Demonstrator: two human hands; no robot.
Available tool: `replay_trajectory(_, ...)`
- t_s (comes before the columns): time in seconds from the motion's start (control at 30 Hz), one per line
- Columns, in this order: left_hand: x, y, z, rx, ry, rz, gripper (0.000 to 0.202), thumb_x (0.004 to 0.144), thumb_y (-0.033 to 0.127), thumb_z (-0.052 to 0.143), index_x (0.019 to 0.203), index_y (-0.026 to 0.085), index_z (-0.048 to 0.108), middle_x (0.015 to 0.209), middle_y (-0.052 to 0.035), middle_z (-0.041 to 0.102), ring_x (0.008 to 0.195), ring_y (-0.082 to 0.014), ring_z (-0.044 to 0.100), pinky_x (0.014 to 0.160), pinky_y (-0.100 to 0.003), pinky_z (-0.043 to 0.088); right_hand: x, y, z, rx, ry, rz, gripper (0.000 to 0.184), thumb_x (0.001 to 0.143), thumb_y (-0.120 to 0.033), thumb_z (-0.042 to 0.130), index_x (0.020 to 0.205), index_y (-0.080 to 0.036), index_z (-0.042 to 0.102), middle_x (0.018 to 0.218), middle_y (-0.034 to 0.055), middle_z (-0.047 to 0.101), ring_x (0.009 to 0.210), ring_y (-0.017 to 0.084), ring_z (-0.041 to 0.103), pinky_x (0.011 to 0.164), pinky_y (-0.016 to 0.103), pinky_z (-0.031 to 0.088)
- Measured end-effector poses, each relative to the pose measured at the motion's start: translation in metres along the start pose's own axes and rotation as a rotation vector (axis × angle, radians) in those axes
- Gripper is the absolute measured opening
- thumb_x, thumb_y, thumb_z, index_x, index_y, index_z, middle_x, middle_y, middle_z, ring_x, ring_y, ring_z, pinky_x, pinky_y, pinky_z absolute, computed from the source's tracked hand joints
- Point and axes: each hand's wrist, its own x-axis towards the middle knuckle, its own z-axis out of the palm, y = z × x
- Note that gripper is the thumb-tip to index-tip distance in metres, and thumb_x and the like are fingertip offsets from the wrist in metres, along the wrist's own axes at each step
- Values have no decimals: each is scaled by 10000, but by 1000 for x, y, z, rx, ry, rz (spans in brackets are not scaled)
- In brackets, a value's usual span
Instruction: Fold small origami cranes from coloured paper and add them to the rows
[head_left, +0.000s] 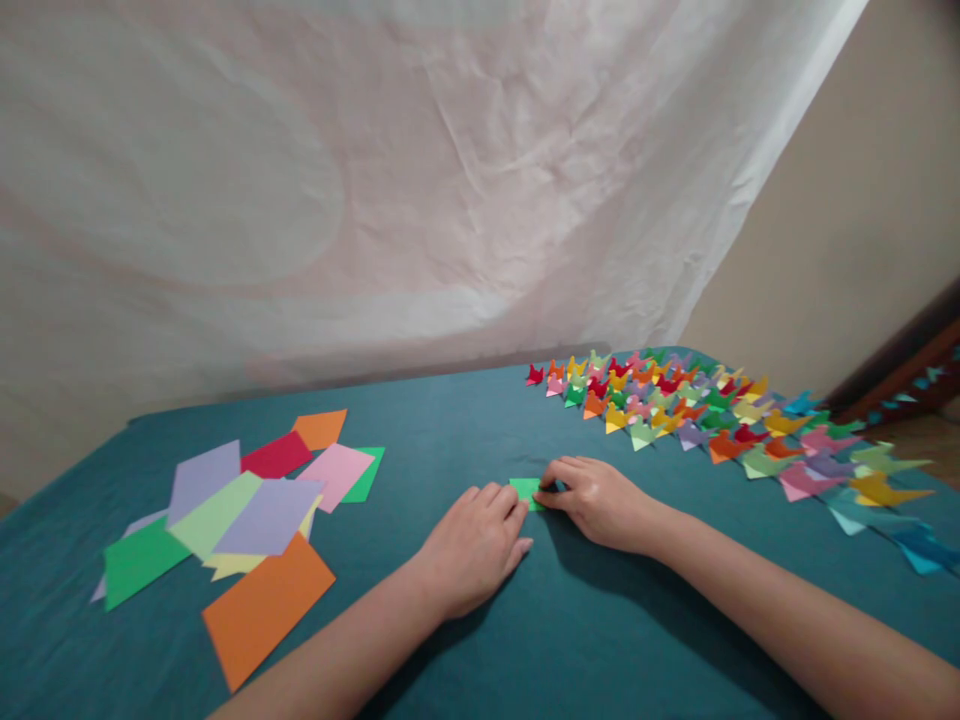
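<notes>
A small green piece of paper lies on the teal tabletop between my two hands. My left hand rests with bent fingers held together at its left edge, pressing it to the table. At the right edge, my right hand pinches the paper between thumb and fingers. Part of the paper is hidden under my fingertips, so its folds cannot be made out.
Loose coloured sheets, among them an orange sheet and a red sheet, overlap on the left. Rows of folded paper birds stand on the right. Behind the teal table hangs a pale curtain.
</notes>
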Motion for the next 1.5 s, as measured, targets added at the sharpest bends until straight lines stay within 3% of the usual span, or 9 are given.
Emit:
replay_trajectory(0.37, 0, 1, -1, 1, 10, 4, 297, 901, 345, 463, 1128, 158, 505, 1012, -76, 529, 929, -236, 485, 774, -355, 416, -10, 9, 2, 202, 62, 30, 378, 820, -30, 385, 1019, -194, 661, 1012, 68, 651, 886, 174, 593, 793, 303, 478)
replay_trajectory(0.57, -1, 0, 0, 9, 8, 4, 296, 904, 352, 453, 1127, 167, 507, 1017, -75, 525, 924, -232, 485, 764, -348, 417, -9, 6, 6, 83, 99, -16, 320, 879, -110, 413, 1086, -207, 637, 962, 86, 640, 854, 169, 573, 753, 303, 461)
replay_trajectory(0.97, 0, 1, 2, -8, 27, 1, 303, 901, 352, 457, 1131, 165, 521, 1012, -75, 528, 917, -239, 487, 755, -366, 434, 1, -8, -9, -31, -118, 130, 322, 872, -125, 467, 1082, -288, 648, 1033, 74, 579, 923, 206, 510, 742, 326, 413)
replay_trajectory(1.13, -2, -8, 6, -119, 62, 4, 269, 911, 297, 432, 1107, 161, 557, 986, -77, 543, 890, -215, 503, 775, -353, 445, 4, -11, -12, -31, -131, 92, 270, 859, -129, 488, 1041, -234, 658, 1109, 79, 572, 1048, 232, 462, 762, 332, 411)
replay_trajectory(1.33, -10, -25, 13, -284, 167, -37, 295, 924, 187, 345, 1106, 140, 573, 994, -91, 552, 908, -191, 512, 830, -332, 441, 3, -9, -8, -13, -128, 68, 256, 869, -139, 480, 1052, -213, 643, 1126, 65, 596, 1060, 232, 467, 785, 344, 419)
replay_trajectory(1.5, -11, -28, 13, -281, 146, -6, 333, 872, 139, 401, 1178, 160, 532, 1043, -96, 557, 931, -207, 510, 831, -355, 440, 2, -7, -5, 23, -111, 69, 275, 862, -134, 482, 1070, -215, 643, 1118, 76, 605, 1042, 221, 487, 794, 341, 419)
